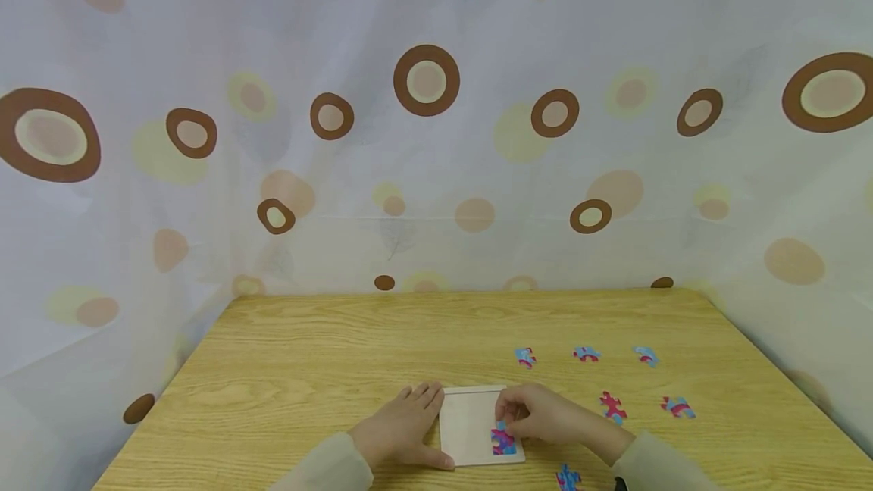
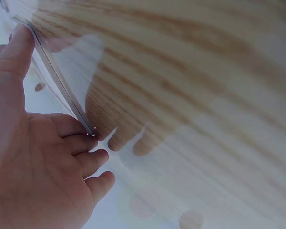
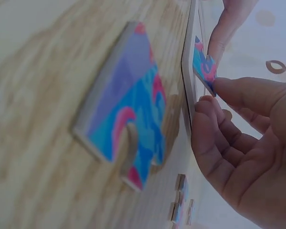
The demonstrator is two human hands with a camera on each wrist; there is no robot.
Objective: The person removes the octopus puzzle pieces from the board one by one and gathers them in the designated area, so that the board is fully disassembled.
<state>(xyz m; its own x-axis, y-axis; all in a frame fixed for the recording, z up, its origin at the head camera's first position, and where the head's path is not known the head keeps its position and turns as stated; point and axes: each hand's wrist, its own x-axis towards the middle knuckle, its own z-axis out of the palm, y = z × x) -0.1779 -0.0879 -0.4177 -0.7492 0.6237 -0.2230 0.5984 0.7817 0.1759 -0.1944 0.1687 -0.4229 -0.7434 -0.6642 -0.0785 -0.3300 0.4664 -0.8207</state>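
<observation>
A pale square puzzle tray (image 1: 467, 424) lies on the wooden table, with a pink and blue puzzle piece (image 1: 503, 442) in its near right corner. My right hand (image 1: 535, 414) bends over the tray's right side and pinches this piece; in the right wrist view the thumb (image 3: 229, 88) meets its edge. My left hand (image 1: 407, 426) lies along the tray's left edge, fingers extended toward the far corner and thumb by the near one. Seen from the left wrist, the thumb and fingers span the tray's edge (image 2: 62, 81).
A blue puzzle piece (image 1: 567, 478) lies near the table's front, below my right wrist. Several loose pieces are spread to the right, among them a red piece (image 1: 612, 406) and a red and blue piece (image 1: 678, 407). Farther back lies another piece (image 1: 525, 357). A patterned curtain (image 1: 436, 248) borders the table.
</observation>
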